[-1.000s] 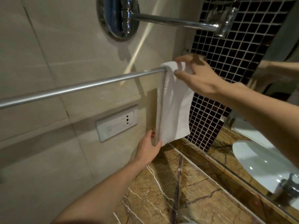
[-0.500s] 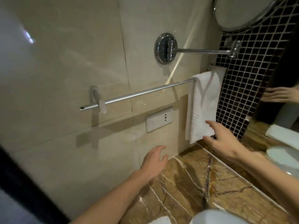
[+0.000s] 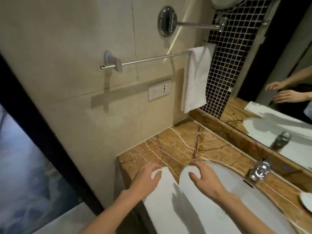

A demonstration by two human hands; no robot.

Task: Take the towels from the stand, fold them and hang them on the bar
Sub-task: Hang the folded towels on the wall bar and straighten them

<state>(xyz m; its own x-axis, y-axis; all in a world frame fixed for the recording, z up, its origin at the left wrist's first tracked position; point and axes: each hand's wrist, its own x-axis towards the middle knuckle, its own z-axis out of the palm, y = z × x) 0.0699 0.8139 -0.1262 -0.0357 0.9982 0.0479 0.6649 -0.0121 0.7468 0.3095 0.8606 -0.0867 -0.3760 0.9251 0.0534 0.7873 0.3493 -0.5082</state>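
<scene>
One folded white towel (image 3: 195, 78) hangs over the right end of the chrome bar (image 3: 148, 60) on the tiled wall. A second white towel (image 3: 162, 201) lies flat on the front of the marble counter (image 3: 170, 146), left of the sink (image 3: 224, 198). My left hand (image 3: 146, 178) rests on this towel's far corner with its fingers spread and lightly bent. Beside it, my right hand (image 3: 204, 179) hovers over the sink's left rim, fingers curved, holding nothing. The stand is out of view.
A wall socket (image 3: 158, 89) sits below the bar, and a chrome mirror arm (image 3: 194, 25) juts out above it. A tap (image 3: 260, 169) stands behind the sink. The mirror (image 3: 278, 92) on the right reflects my hands. A small white dish (image 3: 306, 200) lies at the right edge.
Both hands have left the hung towel and dropped to the counter's front edge, the left landing on the flat towel. The view has pulled back and tilted down.
</scene>
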